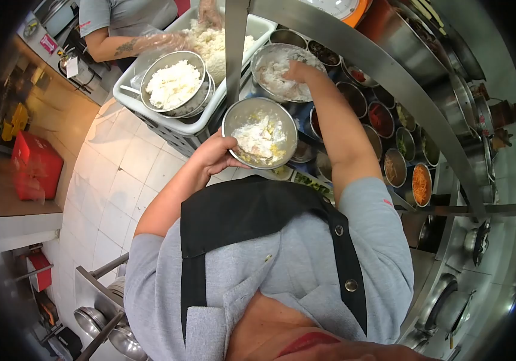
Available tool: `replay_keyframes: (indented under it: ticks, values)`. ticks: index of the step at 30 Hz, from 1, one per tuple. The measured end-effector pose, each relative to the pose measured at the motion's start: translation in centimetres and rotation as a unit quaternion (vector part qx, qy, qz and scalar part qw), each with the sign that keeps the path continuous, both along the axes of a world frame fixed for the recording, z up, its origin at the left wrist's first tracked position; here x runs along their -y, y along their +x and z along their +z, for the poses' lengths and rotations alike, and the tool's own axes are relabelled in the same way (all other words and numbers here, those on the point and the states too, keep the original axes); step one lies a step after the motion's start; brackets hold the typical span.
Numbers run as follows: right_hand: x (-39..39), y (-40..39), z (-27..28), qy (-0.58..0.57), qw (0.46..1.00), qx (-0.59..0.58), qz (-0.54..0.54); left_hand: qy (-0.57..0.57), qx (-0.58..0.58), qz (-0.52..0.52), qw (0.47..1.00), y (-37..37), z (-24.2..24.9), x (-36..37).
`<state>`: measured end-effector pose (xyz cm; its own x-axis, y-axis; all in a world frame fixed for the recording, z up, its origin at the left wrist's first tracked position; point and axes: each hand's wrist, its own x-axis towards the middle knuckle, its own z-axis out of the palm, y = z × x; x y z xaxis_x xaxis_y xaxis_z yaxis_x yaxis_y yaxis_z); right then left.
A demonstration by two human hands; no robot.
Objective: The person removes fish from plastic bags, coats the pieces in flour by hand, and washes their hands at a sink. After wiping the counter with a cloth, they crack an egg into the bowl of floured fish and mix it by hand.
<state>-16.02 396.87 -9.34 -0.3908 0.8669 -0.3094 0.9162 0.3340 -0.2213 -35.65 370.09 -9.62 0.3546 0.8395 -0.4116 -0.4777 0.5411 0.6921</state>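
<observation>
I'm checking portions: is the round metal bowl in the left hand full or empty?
Partly filled: in the round metal bowl, white and yellow food lies inside, with bare inner wall showing around it.

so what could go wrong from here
The round steel bowl of floury white food and yellow bits could tip, as only the left hand holds it. Loose white powder from the wide round bowl, where the right hand reaches in, might spill into the open round metal tubs nearby.
</observation>
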Motion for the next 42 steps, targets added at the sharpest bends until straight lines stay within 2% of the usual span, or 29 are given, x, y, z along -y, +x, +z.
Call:
replay_keyframes:
  ticks: [3,6,10,13,15,18,21,23,26,29,33,37,38,39,41,42]
  values:
    - [0.5,1.5,1.9,0.036,0.998,-0.037,0.038,0.002,0.006,0.005,1.0,0.1,0.0,0.1]
    - [-1.8,2.5,3.1,0.006,0.992,-0.116,0.048,0.003,0.002,0.008,1.0,0.0,0.0,-0.1]
    - [-0.8,3.7,5.1,0.064,0.988,-0.137,0.031,-0.009,-0.002,0.006,1.0,0.0,0.1,-0.1]
    - [-1.5,3.7,3.0,0.055,0.993,-0.084,0.068,-0.005,0.006,0.005,1.0,0.0,0.0,-0.2]
    - [1.4,2.5,2.8,0.048,0.995,0.013,0.084,0.0,0.0,-0.003,1.0,0.1,0.1,-0.3]
    - [2.6,2.4,0.8,0.091,0.993,-0.051,0.053,0.005,-0.008,-0.008,1.0,0.2,0.3,-0.3]
    - [2.0,3.5,2.6,0.08,0.986,-0.145,0.03,0.005,-0.008,-0.01,1.0,0.1,-0.2,-0.4]
    - [3.0,4.2,4.9,0.045,0.96,-0.273,0.039,-0.004,0.008,-0.008,1.0,0.0,-0.5,-0.4]
    - [8.7,3.0,9.7,-0.053,0.946,-0.319,0.0,-0.003,0.008,-0.003,1.0,0.0,-0.5,-0.4]
    - [11.6,1.3,8.0,-0.234,0.911,-0.335,0.055,-0.016,0.004,0.001,1.0,0.1,-0.5,-0.4]
    - [15.5,-1.5,6.1,-0.063,0.969,-0.144,0.191,-0.012,0.013,-0.004,1.0,0.1,-0.5,-0.7]
    - [15.4,-1.8,8.3,-0.062,0.974,-0.125,0.181,-0.007,0.012,-0.007,1.0,-0.1,-1.1,-0.7]
    - [14.1,-1.2,7.9,-0.131,0.952,-0.235,0.143,-0.007,0.009,-0.006,1.0,-0.1,-1.2,-0.6]
    - [12.6,-0.9,8.0,-0.171,0.944,-0.273,0.067,-0.005,0.006,-0.005,1.0,-0.1,-1.2,-0.6]
    - [9.0,0.0,8.5,0.017,0.976,-0.181,0.118,-0.004,0.011,-0.001,1.0,0.0,-1.0,-0.5]
    - [6.6,0.2,7.5,0.052,0.995,-0.03,0.08,-0.002,0.012,0.001,1.0,0.0,-0.9,-0.5]
